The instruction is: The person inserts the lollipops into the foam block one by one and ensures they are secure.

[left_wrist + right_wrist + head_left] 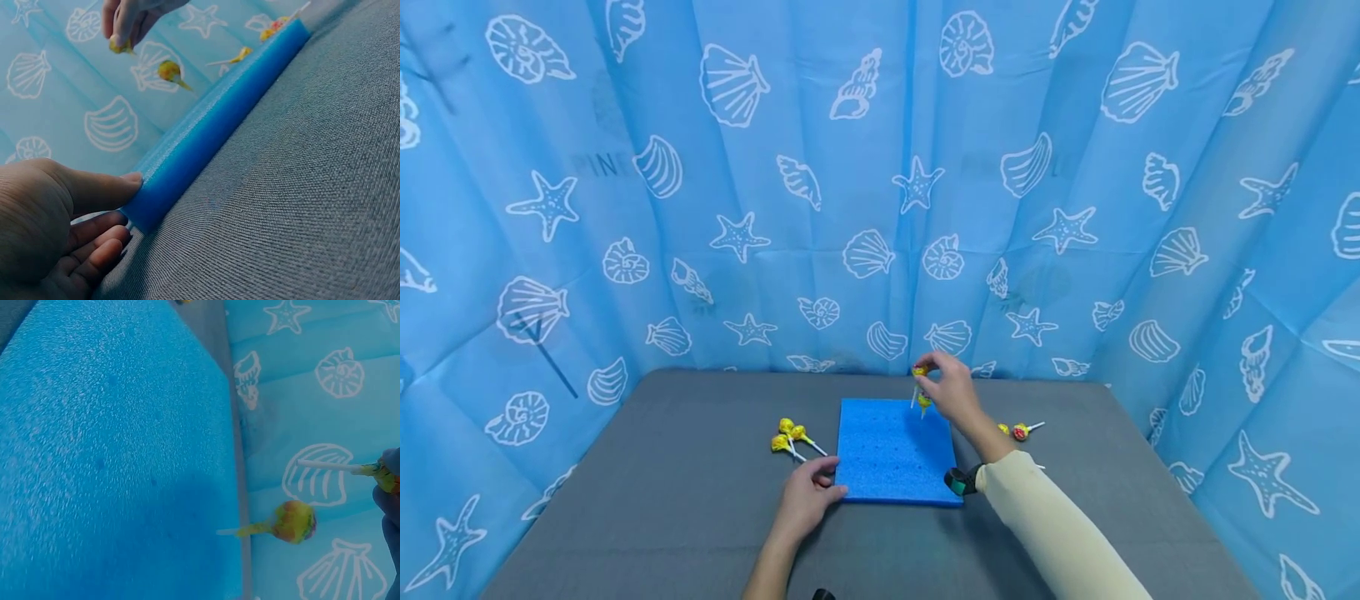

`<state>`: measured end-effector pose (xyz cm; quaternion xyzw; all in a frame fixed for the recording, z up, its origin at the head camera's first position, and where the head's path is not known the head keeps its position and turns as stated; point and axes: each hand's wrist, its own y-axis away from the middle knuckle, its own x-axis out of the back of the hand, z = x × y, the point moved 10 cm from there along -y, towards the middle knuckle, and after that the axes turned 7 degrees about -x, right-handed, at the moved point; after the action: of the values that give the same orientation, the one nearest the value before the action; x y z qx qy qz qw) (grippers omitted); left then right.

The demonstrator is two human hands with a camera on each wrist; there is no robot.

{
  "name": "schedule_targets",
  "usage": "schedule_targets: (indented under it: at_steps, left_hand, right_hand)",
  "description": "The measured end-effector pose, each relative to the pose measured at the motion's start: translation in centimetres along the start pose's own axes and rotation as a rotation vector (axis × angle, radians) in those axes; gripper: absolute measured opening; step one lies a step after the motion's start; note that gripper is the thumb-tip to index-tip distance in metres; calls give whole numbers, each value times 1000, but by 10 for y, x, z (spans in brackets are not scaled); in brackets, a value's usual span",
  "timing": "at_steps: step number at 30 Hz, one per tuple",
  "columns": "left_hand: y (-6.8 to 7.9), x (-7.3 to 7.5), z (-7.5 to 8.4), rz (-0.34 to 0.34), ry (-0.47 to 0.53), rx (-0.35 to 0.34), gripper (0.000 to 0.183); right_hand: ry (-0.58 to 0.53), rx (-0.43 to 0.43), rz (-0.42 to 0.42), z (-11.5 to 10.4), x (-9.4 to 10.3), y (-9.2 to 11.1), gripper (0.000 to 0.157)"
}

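Blue board (887, 475) flat on the grey table (700, 508), lower centre of the head view; small dark holes in its top face. Left hand (803, 500) holds the board's lower-left corner, thumb on the near edge. Right hand (953, 390), at the board's upper right, pinches a held lollipop (919, 372) by its head, stick downward and clear of the surface. Done, by my reading: one standing lollipop (924, 401) set upright near the far right corner. Left over: three loose lollipops (780, 443) left of the board, at least two right-hand lollipops (1020, 432) beyond the forearm. Judged an early stage.
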<state>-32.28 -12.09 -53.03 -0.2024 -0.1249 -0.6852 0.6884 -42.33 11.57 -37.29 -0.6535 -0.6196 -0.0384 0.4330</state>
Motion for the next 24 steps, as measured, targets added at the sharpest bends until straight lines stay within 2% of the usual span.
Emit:
schedule_targets:
  at_steps: [7, 10, 24]
  left_hand:
    - [0, 0, 1, 3, 1, -6, 43]
    - [0, 1, 1, 9, -1, -2, 43]
    - [0, 4, 5, 23, 13, -16, 42]
  right_hand:
    - [76, -14, -26, 5, -18, -4, 21]
    - [102, -20, -45, 8, -25, -5, 19]
    - [181, -56, -74, 24, -41, 0, 16]
